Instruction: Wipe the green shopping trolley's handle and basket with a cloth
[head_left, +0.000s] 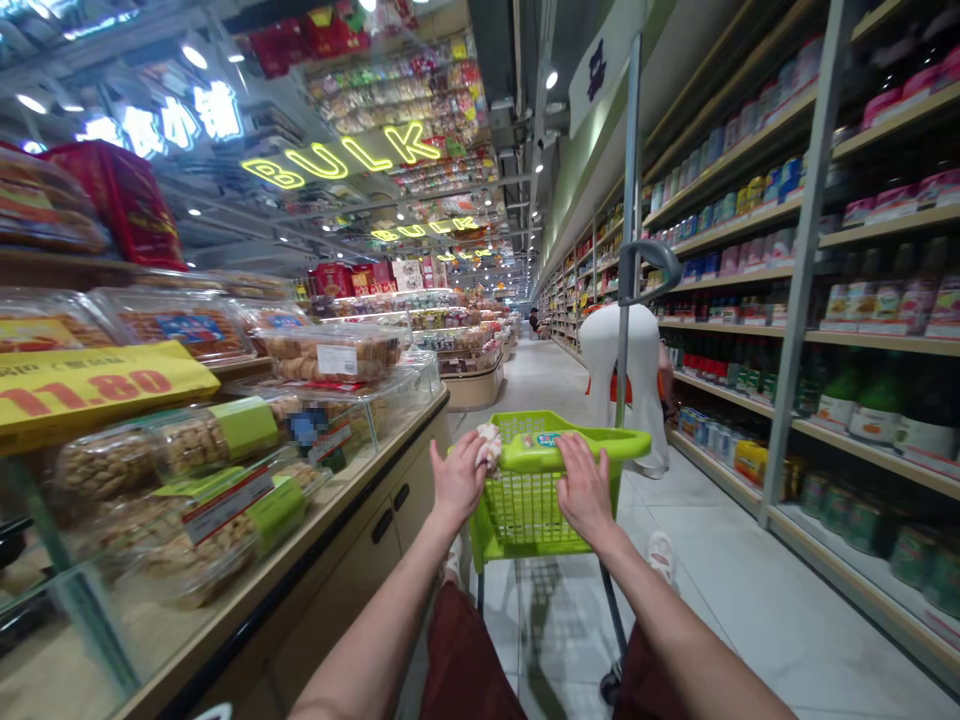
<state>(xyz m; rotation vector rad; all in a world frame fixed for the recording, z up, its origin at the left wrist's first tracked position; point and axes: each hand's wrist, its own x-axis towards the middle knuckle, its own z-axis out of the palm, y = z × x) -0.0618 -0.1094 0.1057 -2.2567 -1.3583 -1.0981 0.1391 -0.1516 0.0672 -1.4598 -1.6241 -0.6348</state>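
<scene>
Steering well here, I judge, takes light, even pressure from both sides of the green cart point(525, 510). My right hand point(585, 487) drapes over its handle point(626, 441); my left hand point(459, 478) touches a pale crumpled item point(491, 445) at the handle's left end; how firmly either grips, I can't tell. The cart stands on the aisle floor point(701, 560), right of the bench's point(334, 585) edge, front away from me, long axis along the aisle.

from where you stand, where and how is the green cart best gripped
Likely by the top bar of the green cart, from the near side, palms down: it runs crosswise along the near upper edge and looks rounded.
</scene>
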